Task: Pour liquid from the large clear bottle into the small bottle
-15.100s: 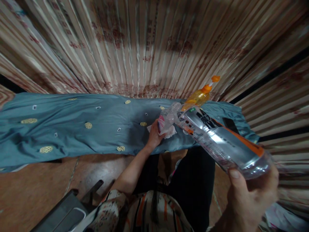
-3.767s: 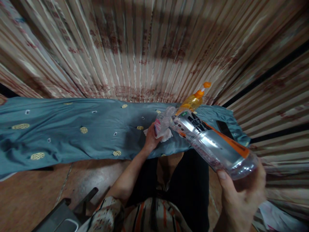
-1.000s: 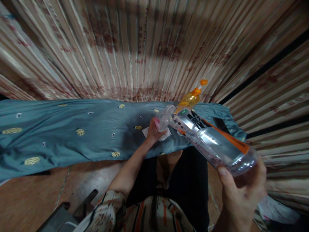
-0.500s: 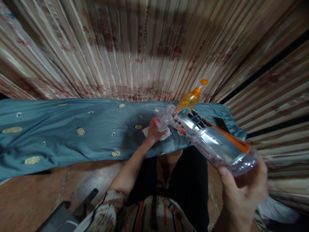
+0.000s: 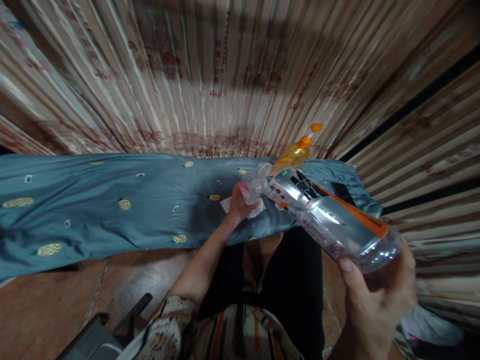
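My right hand grips the base end of a large clear plastic bottle with a silver, black and orange label. The bottle is tilted, its base near me and its narrow end down toward the left. There it meets a small clear plastic container with a pink patch; whether they touch or just overlap I cannot tell. Closed around that container is my left hand. White tissue lies beneath this hand. Behind the large bottle stands a yellow pump bottle with an orange top, partly hidden.
A blue-green patterned cloth covers the long narrow surface before me. A dark phone-like object lies at its right end. Pleated curtains hang close behind and at the right. Part of a grey chair shows at lower left.
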`<state>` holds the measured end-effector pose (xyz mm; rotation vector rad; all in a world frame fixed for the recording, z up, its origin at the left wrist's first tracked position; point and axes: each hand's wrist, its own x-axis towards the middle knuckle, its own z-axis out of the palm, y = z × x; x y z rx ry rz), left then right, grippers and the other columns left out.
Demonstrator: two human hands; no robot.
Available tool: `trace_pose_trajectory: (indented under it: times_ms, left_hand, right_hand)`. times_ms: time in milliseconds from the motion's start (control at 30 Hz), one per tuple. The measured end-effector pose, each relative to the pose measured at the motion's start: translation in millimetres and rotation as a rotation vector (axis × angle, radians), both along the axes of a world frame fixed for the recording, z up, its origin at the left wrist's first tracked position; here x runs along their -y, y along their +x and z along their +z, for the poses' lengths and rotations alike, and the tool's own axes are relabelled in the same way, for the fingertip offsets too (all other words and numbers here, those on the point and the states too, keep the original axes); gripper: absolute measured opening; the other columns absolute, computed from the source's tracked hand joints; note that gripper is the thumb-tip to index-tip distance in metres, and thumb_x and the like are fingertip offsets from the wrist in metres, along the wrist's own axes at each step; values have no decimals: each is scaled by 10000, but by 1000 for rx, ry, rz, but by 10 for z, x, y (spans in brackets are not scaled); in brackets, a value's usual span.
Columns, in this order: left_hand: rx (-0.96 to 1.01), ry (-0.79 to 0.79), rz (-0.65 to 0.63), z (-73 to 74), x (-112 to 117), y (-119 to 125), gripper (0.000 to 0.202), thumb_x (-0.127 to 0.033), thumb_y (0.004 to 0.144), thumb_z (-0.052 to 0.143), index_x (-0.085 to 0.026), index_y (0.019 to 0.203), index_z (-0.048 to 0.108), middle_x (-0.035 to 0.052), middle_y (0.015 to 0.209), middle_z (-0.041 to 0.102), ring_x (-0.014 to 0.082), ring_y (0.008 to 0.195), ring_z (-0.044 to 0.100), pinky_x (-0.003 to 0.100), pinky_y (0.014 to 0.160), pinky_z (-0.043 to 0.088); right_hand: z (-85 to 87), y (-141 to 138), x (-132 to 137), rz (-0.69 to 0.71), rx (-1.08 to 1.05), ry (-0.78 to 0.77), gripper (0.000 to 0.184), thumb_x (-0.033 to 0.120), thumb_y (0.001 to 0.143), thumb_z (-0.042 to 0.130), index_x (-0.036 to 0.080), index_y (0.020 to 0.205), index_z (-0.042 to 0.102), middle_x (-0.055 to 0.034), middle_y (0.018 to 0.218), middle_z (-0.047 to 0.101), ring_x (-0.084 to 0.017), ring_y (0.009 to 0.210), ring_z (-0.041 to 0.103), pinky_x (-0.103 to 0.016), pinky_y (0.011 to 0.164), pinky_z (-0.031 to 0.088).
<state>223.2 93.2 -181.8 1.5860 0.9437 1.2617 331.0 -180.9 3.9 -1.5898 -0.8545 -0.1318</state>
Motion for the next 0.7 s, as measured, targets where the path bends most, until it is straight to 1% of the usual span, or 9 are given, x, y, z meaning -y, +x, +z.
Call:
trace_pose_trajectory:
  times_ms: [167,300,500,700]
  left_hand:
    - [-11,16,1,-15,-6,-1,790,-224,536,1009,-283,1203,590,69,1232,672,410,1272,689,697,1184,530]
    - [-11,20,3,-20,-3,-1,791,-261,541,1013,-267,1213,595,84,1242,668,417,1260,690,706,1178,528]
    - [1,10,1,-44,-1,9,791,-266,551,1019,-315,1209,583,71,1249,671,401,1282,682,655,1191,533]
    - [4,0,13,-31,5,16,798,-268,538,1006,-288,1218,589,74,1259,675,410,1269,691,649,1189,532]
  right_hand:
    - [5,-6,0,16,-8,5,985,472,772,997,175,1608,569,-157,1521,670,-405,1452,613,-616,1220,501]
    - [5,-9,5,24,9,-6,981,466,794,988,174,1626,558,-164,1544,652,-397,1445,614,-630,1231,490]
    - [-5,6,5,-17,-2,-9,1012,498,737,1014,168,1592,584,-168,1509,673,-414,1437,618,-651,1209,516]
    - [36,-20,-20,-24,-1,4,955,494,729,1010,208,1557,632,-145,1485,695,-426,1452,622,-625,1191,545]
